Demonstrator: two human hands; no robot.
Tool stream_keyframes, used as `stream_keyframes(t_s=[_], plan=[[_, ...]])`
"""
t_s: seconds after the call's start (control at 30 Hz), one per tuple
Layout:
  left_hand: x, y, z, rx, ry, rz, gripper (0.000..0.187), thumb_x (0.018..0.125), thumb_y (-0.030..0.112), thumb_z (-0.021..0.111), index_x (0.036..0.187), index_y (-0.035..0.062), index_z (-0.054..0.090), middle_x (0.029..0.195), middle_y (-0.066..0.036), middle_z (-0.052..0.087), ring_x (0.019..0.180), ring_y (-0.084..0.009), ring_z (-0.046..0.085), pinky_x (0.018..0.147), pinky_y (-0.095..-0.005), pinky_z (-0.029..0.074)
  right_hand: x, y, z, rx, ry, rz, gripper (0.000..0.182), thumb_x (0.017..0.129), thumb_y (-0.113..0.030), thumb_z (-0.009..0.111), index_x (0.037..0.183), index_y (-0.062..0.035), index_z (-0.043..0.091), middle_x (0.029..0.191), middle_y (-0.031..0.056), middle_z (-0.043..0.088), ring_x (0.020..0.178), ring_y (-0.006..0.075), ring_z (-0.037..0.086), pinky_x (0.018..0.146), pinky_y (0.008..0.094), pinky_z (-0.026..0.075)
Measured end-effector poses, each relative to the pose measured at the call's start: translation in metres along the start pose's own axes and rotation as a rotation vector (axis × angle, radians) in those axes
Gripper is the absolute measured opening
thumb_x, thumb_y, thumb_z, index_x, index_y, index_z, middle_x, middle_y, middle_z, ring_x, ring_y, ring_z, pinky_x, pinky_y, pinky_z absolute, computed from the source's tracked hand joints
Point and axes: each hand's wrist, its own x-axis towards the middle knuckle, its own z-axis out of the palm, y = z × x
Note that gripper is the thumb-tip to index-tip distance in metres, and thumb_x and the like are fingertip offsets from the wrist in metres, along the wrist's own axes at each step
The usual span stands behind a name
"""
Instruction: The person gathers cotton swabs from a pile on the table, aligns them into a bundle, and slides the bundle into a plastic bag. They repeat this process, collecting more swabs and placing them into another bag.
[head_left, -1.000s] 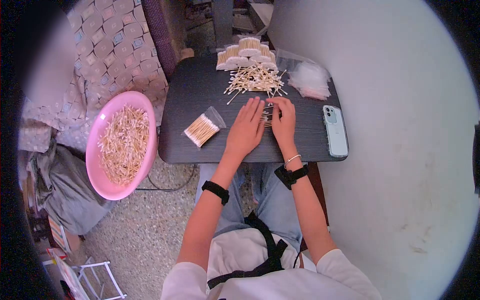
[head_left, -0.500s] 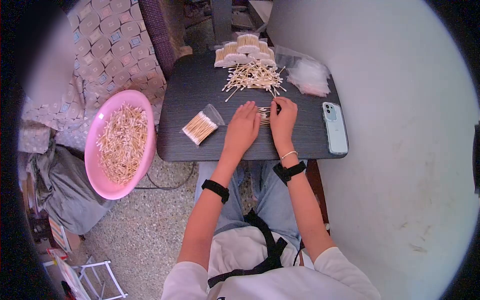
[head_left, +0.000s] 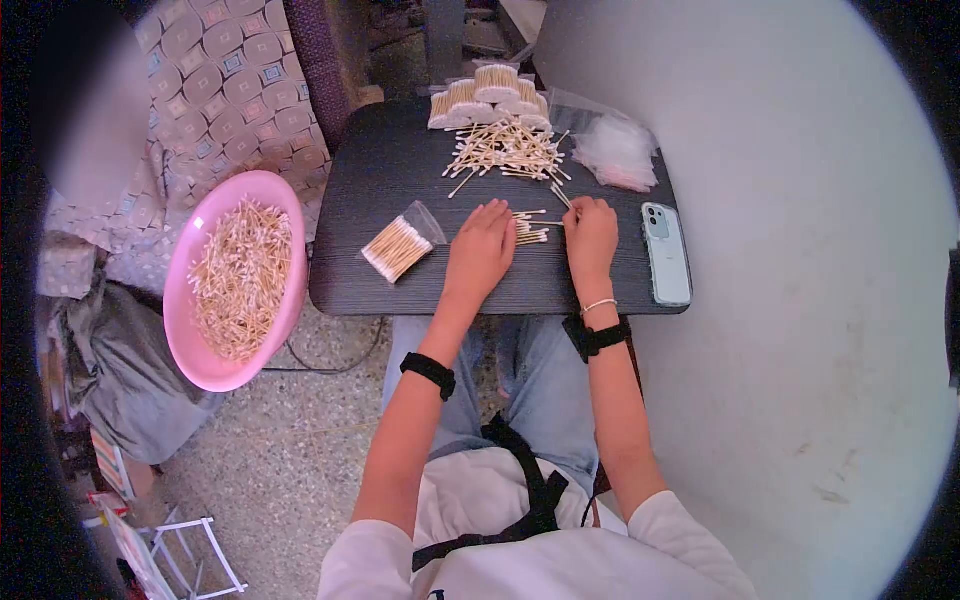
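My left hand [head_left: 481, 253] lies flat on the dark table, fingers together, beside a small group of cotton swabs [head_left: 530, 232]. My right hand [head_left: 591, 240] is just right of that group, its thumb and fingers pinched on a cotton swab [head_left: 547, 224] that points left toward the group. Beyond both hands lies a loose pile of cotton swabs [head_left: 508, 150], with a few strays near my right fingertips. Left of my left hand is a clear bag filled with cotton swabs [head_left: 399, 250].
The dark table [head_left: 370, 180] bears stacked swab packs [head_left: 496, 87] at the back, empty clear bags [head_left: 615, 152] at the back right and a phone [head_left: 667, 254] at the right edge. A pink basin [head_left: 180, 300] of swabs stands left. A pale wall [head_left: 780, 300] is on the right.
My right hand has moved right, away from my left hand, and a swab now shows between its fingers and the group. My left hand has stayed nearly in place.
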Motion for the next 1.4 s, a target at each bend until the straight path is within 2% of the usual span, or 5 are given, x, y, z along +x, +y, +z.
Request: stream_keyframes(t_s=[0.57, 0.77, 0.97, 1.17, 1.4], plan=[[-0.002, -0.001, -0.003, -0.012, -0.026, 0.02, 0.026, 0.092, 0.016, 0.055, 0.107, -0.0028, 0.066, 0.12, -0.019, 0.063, 0.116, -0.0331, 0.059, 0.105, -0.0422, 0.043, 0.006, 0.01, 0.007, 0.377, -0.167, -0.206, 0.012, 0.087, -0.017, 0.064, 0.091, -0.0066, 0.069, 0.091, 0.0121, 0.062, 0.089, 0.0329, 0.056, 0.079, 0.0431, 0.045], [-0.002, 0.0, -0.001, -0.039, -0.001, -0.086, 0.028, 0.093, 0.014, 0.055, 0.116, 0.0001, 0.062, 0.125, -0.02, 0.06, 0.12, -0.0346, 0.055, 0.109, -0.042, 0.038, 0.001, -0.003, -0.003, 0.292, -0.216, -0.279, 0.016, 0.09, -0.025, 0.062, 0.094, -0.0112, 0.07, 0.092, 0.0083, 0.062, 0.087, 0.0309, 0.055, 0.08, 0.0435, 0.042], [-0.003, 0.0, 0.0, 0.046, -0.084, 0.012, 0.033, 0.093, 0.016, 0.055, 0.122, 0.0, 0.059, 0.13, -0.019, 0.057, 0.124, -0.0361, 0.052, 0.11, -0.0423, 0.037, 0.0, 0.001, 0.002, 0.446, -0.143, -0.188, 0.014, 0.092, -0.02, 0.059, 0.094, -0.0118, 0.071, 0.091, 0.0065, 0.061, 0.091, 0.0284, 0.053, 0.08, 0.0408, 0.042], [-0.001, 0.0, -0.005, -0.111, -0.048, -0.135, 0.035, 0.093, 0.016, 0.055, 0.124, -0.0002, 0.057, 0.134, -0.019, 0.054, 0.126, -0.0359, 0.05, 0.109, -0.0421, 0.038, -0.003, -0.004, 0.001, 0.371, -0.098, -0.244, 0.014, 0.089, -0.011, 0.06, 0.097, -0.0116, 0.072, 0.096, 0.0084, 0.06, 0.093, 0.0293, 0.053, 0.085, 0.0415, 0.044], [0.0, 0.001, -0.001, 0.139, -0.108, 0.111, 0.032, 0.095, 0.017, 0.053, 0.122, 0.0001, 0.058, 0.134, -0.019, 0.054, 0.125, -0.0343, 0.051, 0.108, -0.0425, 0.039, -0.004, -0.003, -0.002, 0.379, -0.126, -0.309, 0.018, 0.086, -0.004, 0.058, 0.096, -0.0108, 0.071, 0.1, 0.0086, 0.061, 0.099, 0.0299, 0.054, 0.089, 0.0398, 0.043]])
